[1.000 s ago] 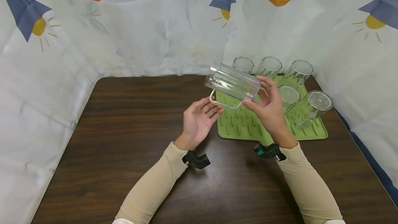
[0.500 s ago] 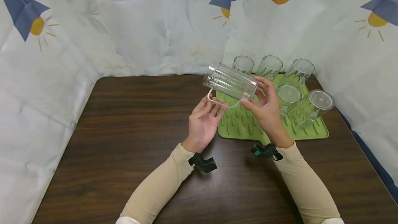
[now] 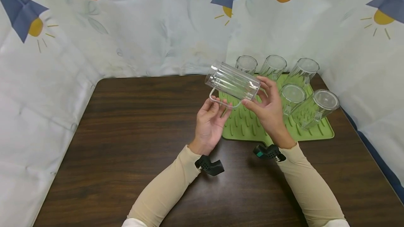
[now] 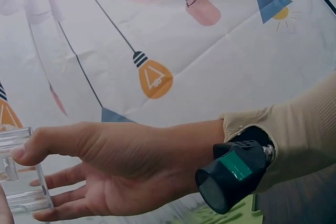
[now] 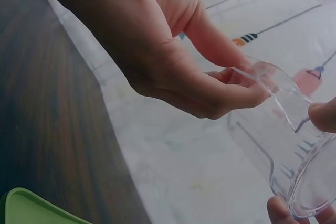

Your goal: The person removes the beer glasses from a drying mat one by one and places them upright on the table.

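A clear ribbed mug [image 3: 233, 81] is held up on its side, its mouth pointing left and its handle facing down toward me. My right hand [image 3: 269, 109] grips its base end between thumb and fingers. From below left, my left hand [image 3: 208, 125] holds the handle, thumb and fingertips closed on it. In the right wrist view the left hand [image 5: 173, 72] pinches the handle, while the right thumb [image 5: 324, 116] lies by the mug's round base. The left wrist view shows the left thumb [image 4: 44, 142] on the handle, the mug cut off by the frame edge.
On the right, a green ridged drying mat [image 3: 243, 129] lies on the dark wooden table [image 3: 142, 122]. Three clear mugs stand along its back, among them a middle one [image 3: 275, 66]. Two more, a front right mug [image 3: 325, 102] and its neighbour [image 3: 293, 95], stand bottom up.
My left hand has moved right and up to the mug, and its fingers have closed on the handle. The mug and right hand have shifted slightly left.
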Demonstrator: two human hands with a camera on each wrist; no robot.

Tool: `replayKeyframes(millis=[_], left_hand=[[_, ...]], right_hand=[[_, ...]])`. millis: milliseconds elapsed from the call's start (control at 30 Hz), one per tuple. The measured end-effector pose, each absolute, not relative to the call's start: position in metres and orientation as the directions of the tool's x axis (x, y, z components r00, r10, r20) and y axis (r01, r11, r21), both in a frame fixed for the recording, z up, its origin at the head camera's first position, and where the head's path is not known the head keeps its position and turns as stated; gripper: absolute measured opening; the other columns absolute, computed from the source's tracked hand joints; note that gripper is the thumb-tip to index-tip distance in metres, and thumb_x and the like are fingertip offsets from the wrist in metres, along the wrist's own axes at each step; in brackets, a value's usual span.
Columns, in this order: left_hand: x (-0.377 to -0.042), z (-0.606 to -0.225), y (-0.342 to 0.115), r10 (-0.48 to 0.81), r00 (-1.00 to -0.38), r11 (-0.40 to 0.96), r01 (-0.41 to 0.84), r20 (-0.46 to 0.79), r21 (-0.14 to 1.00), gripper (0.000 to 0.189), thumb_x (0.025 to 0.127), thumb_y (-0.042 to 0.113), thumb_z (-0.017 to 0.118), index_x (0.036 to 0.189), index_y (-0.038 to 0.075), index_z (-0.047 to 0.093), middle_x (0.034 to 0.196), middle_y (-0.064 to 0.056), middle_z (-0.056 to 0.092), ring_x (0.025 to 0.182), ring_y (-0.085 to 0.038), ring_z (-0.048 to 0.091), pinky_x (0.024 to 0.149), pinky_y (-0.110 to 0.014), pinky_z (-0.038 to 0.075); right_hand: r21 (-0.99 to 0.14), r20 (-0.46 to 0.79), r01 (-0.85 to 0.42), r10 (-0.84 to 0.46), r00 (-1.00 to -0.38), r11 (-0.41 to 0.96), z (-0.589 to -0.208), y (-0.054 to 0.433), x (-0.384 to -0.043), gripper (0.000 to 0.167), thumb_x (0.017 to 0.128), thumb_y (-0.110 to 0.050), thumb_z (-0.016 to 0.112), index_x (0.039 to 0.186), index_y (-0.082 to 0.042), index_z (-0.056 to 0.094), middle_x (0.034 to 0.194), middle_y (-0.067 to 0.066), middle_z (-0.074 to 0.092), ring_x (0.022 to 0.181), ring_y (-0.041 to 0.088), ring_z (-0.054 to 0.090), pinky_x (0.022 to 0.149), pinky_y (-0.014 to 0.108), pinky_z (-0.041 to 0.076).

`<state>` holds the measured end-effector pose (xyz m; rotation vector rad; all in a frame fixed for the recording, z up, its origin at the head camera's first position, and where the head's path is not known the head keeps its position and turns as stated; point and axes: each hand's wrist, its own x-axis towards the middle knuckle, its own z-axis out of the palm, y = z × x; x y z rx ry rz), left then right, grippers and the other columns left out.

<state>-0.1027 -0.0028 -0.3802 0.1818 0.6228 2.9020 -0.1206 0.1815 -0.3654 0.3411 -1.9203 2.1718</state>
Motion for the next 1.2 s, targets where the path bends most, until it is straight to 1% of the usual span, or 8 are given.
replayKeyframes(millis=[233, 467, 633, 800, 900, 1000, 1100, 1200], left_hand=[[-0.102, -0.377, 0.000, 0.169, -0.978, -0.909, -0.108, 0.119, 0.403, 0.007, 0.094, 0.013, 0.065, 0.097, 0.018, 0.068, 0.094, 0.005, 0.071, 0.093, -0.010, 0.068, 0.096, -0.030, 0.059], [-0.101, -0.372, 0.001, 0.135, -0.983, -0.917, -0.078, 0.120, 0.391, 0.006, 0.092, 0.013, 0.067, 0.096, 0.017, 0.068, 0.092, 0.005, 0.070, 0.092, -0.009, 0.068, 0.092, -0.030, 0.060], [-0.102, -0.371, -0.001, 0.113, -0.986, -0.920, -0.059, 0.120, 0.388, 0.007, 0.091, 0.012, 0.065, 0.095, 0.017, 0.068, 0.091, 0.005, 0.070, 0.091, -0.008, 0.069, 0.091, -0.030, 0.060], [-0.104, -0.369, -0.005, 0.106, -0.983, -0.916, -0.038, 0.149, 0.400, 0.008, 0.088, 0.015, 0.069, 0.095, 0.018, 0.067, 0.091, 0.007, 0.071, 0.091, -0.007, 0.069, 0.090, -0.029, 0.060], [-0.105, -0.367, -0.008, 0.109, -0.979, -0.912, -0.029, 0.173, 0.409, 0.009, 0.086, 0.016, 0.071, 0.095, 0.018, 0.067, 0.091, 0.006, 0.072, 0.091, -0.008, 0.070, 0.089, -0.029, 0.060], [-0.107, -0.366, -0.011, 0.113, -0.974, -0.904, -0.018, 0.198, 0.428, 0.010, 0.086, 0.016, 0.072, 0.095, 0.017, 0.068, 0.092, 0.005, 0.072, 0.090, -0.010, 0.070, 0.089, -0.029, 0.060], [-0.111, -0.367, -0.015, 0.114, -0.968, -0.886, 0.002, 0.223, 0.463, 0.010, 0.086, 0.017, 0.073, 0.095, 0.017, 0.068, 0.094, 0.004, 0.070, 0.091, -0.011, 0.069, 0.090, -0.029, 0.061], [-0.115, -0.370, -0.019, 0.109, -0.965, -0.860, 0.029, 0.239, 0.509, 0.010, 0.086, 0.019, 0.073, 0.095, 0.016, 0.069, 0.094, 0.003, 0.069, 0.092, -0.011, 0.068, 0.089, -0.028, 0.061]], right_hand=[[-0.940, 0.322, -0.320, 0.003, -0.947, -0.121, -0.363, 0.180, -0.120, 0.078, 0.086, 0.017, 0.071, 0.151, -0.011, 0.040, 0.145, 0.004, 0.047, 0.130, 0.021, 0.055, 0.098, 0.023, 0.060], [-0.940, 0.337, -0.335, -0.015, -0.942, -0.064, -0.356, 0.180, -0.120, 0.079, 0.087, 0.012, 0.072, 0.154, -0.011, 0.040, 0.146, 0.003, 0.048, 0.130, 0.022, 0.055, 0.099, 0.022, 0.059], [-0.952, 0.303, -0.305, -0.057, -0.951, 0.030, -0.351, 0.186, -0.118, 0.081, 0.091, 0.002, 0.073, 0.159, -0.020, 0.036, 0.158, 0.007, 0.040, 0.145, 0.025, 0.046, 0.114, 0.025, 0.050], [-0.945, 0.323, -0.325, -0.075, -0.943, 0.019, -0.345, 0.197, -0.117, 0.079, 0.097, -0.005, 0.068, 0.163, -0.020, 0.030, 0.166, 0.011, 0.032, 0.158, 0.029, 0.031, 0.128, 0.034, 0.036], [-0.932, 0.362, -0.363, -0.072, -0.929, 0.005, -0.340, 0.205, -0.116, 0.077, 0.098, -0.020, 0.070, 0.163, -0.021, 0.030, 0.169, 0.010, 0.031, 0.160, 0.028, 0.027, 0.130, 0.032, 0.032], [-0.913, 0.407, -0.408, -0.055, -0.912, 0.009, -0.333, 0.214, -0.116, 0.082, 0.096, -0.037, 0.075, 0.163, -0.020, 0.031, 0.170, 0.012, 0.030, 0.161, 0.029, 0.025, 0.129, 0.027, 0.032], [-0.898, 0.437, -0.438, -0.036, -0.899, 0.033, -0.326, 0.223, -0.114, 0.083, 0.095, -0.041, 0.075, 0.162, -0.016, 0.033, 0.170, 0.014, 0.030, 0.161, 0.029, 0.026, 0.128, 0.024, 0.033], [-0.893, 0.436, -0.435, -0.019, -0.900, 0.115, -0.317, 0.233, -0.110, 0.076, 0.098, -0.040, 0.071, 0.161, -0.018, 0.035, 0.170, 0.010, 0.033, 0.160, 0.025, 0.029, 0.125, 0.020, 0.035]])
